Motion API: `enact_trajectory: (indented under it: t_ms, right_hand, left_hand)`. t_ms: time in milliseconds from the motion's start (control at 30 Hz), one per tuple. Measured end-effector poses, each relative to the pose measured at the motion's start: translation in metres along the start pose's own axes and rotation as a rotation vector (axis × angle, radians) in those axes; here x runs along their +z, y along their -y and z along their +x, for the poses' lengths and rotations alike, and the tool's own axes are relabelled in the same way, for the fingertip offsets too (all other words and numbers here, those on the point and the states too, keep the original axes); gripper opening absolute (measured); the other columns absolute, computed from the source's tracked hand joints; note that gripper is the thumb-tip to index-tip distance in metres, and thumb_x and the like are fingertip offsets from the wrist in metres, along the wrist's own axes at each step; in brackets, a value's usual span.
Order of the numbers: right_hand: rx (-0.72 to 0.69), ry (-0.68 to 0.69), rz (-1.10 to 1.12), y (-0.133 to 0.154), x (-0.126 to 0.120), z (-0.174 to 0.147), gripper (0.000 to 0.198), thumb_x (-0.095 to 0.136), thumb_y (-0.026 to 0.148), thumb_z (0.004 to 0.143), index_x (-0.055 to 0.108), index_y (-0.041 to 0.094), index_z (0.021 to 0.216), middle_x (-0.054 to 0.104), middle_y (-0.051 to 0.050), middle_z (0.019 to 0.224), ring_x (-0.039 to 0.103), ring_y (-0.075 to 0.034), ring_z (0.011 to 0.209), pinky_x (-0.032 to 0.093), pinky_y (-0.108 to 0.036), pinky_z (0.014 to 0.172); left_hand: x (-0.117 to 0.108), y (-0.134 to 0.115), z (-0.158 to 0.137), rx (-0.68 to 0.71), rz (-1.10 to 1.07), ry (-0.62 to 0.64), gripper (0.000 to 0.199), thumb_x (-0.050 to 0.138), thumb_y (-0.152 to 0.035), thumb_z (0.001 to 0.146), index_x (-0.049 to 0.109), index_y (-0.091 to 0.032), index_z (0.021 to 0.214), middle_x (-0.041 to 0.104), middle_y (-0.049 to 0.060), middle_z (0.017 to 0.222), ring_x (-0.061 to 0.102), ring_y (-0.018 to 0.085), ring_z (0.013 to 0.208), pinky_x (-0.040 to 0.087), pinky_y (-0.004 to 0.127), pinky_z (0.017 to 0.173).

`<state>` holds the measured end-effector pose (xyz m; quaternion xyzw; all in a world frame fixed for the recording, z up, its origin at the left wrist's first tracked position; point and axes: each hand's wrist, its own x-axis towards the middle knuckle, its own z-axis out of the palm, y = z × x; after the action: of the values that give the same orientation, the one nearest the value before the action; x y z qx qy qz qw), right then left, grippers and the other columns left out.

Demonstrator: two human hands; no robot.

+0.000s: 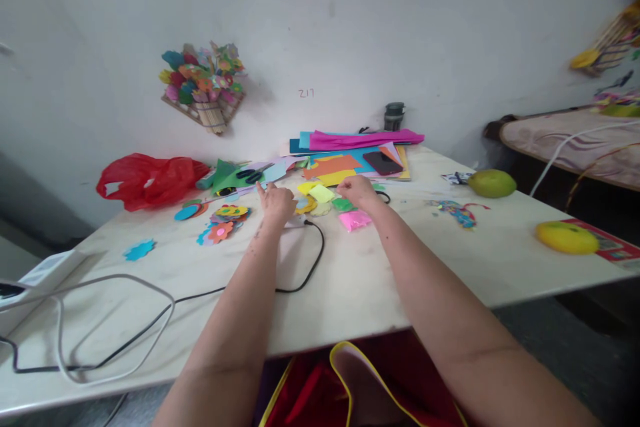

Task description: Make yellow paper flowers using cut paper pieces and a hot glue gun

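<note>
My left hand reaches over the table with its index finger stretched out, close to the black-handled scissors. Below its wrist, a white object with a black cord is mostly hidden. My right hand has its fingertips pinched together beside a pale yellow paper piece; whatever is between them is too small to make out. Under and near that hand lie green paper pieces and a pink packet. Stacked paper flowers lie left of my left hand.
Coloured sheets and a phone lie at the back. A red plastic bag sits at the left, near a blue paper flower. Looped cables cross the left front. A green mango and a yellow mango lie right.
</note>
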<state>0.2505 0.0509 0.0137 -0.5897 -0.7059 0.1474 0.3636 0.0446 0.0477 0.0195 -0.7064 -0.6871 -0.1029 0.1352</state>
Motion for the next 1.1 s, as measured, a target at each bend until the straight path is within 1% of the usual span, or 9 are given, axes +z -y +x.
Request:
enact_trajectory:
  t_ms: [100,167,300,467,667,767,900,1100]
  right_hand:
    - [-0.010,0.021,0.004,0.003,0.000,-0.002,0.018,0.054,0.026,0.069,0.066,0.013,0.065,0.059,-0.001,0.055,0.049,-0.010,0.053,0.032,-0.020,0.051]
    - [-0.010,0.052,0.018,0.006,0.000,-0.003,0.020,0.053,0.027,0.071,0.065,0.013,0.063,0.058,-0.001,0.055,0.048,-0.010,0.052,0.032,-0.020,0.051]
    - [-0.037,0.074,-0.023,0.012,-0.001,-0.007,0.023,0.051,0.029,0.073,0.064,0.013,0.062,0.060,-0.002,0.058,0.048,-0.010,0.053,0.030,-0.021,0.050]
    - [-0.069,0.049,-0.112,0.018,-0.004,-0.010,0.023,0.051,0.029,0.074,0.065,0.014,0.063,0.062,-0.003,0.063,0.048,-0.011,0.057,0.028,-0.022,0.051]
    - [-0.069,0.034,-0.136,0.019,-0.004,-0.010,0.023,0.051,0.030,0.075,0.066,0.014,0.066,0.063,-0.004,0.067,0.049,-0.012,0.061,0.029,-0.022,0.053]
    - [-0.057,0.026,-0.118,0.020,-0.004,-0.011,0.021,0.052,0.028,0.075,0.067,0.015,0.068,0.064,-0.004,0.068,0.050,-0.012,0.063,0.030,-0.022,0.054]
    - [-0.042,0.026,-0.093,0.021,-0.005,-0.011,0.020,0.052,0.026,0.075,0.068,0.015,0.071,0.065,-0.004,0.071,0.051,-0.012,0.064,0.031,-0.021,0.055]
    - [-0.050,0.028,-0.104,0.020,-0.004,-0.010,0.020,0.052,0.025,0.075,0.067,0.015,0.070,0.065,-0.005,0.071,0.052,-0.012,0.064,0.032,-0.021,0.055]
  left_hand:
    - [-0.003,-0.005,-0.001,0.103,-0.020,0.022,0.022,0.056,-0.037,0.072,0.070,-0.025,0.084,0.067,0.007,0.079,0.046,0.026,0.106,0.004,0.052,0.104]
    - [-0.005,-0.009,-0.003,0.177,-0.034,0.041,0.024,0.058,-0.040,0.070,0.070,-0.026,0.086,0.067,0.006,0.082,0.046,0.025,0.106,0.004,0.051,0.104]
    - [-0.008,-0.012,-0.005,0.232,-0.043,0.060,0.028,0.060,-0.044,0.067,0.070,-0.027,0.087,0.067,0.005,0.085,0.046,0.025,0.106,0.005,0.050,0.104]
    - [-0.011,-0.017,-0.004,0.233,0.010,0.090,0.025,0.061,-0.042,0.066,0.070,-0.026,0.083,0.067,0.005,0.084,0.048,0.025,0.105,0.007,0.050,0.104]
    - [-0.010,-0.024,0.001,0.192,0.098,0.151,0.021,0.060,-0.037,0.065,0.070,-0.024,0.078,0.067,0.006,0.086,0.051,0.025,0.098,0.015,0.049,0.101]
    - [-0.008,-0.025,0.002,0.197,0.116,0.150,0.020,0.058,-0.033,0.067,0.069,-0.022,0.079,0.067,0.007,0.086,0.052,0.025,0.098,0.017,0.047,0.101]
    - [-0.004,-0.023,0.001,0.202,0.100,0.140,0.017,0.055,-0.027,0.069,0.069,-0.021,0.075,0.067,0.008,0.083,0.053,0.025,0.096,0.016,0.046,0.101]
    - [-0.006,-0.018,-0.002,0.181,0.061,0.081,0.018,0.054,-0.021,0.068,0.070,-0.022,0.076,0.067,0.008,0.081,0.052,0.025,0.098,0.015,0.046,0.102]
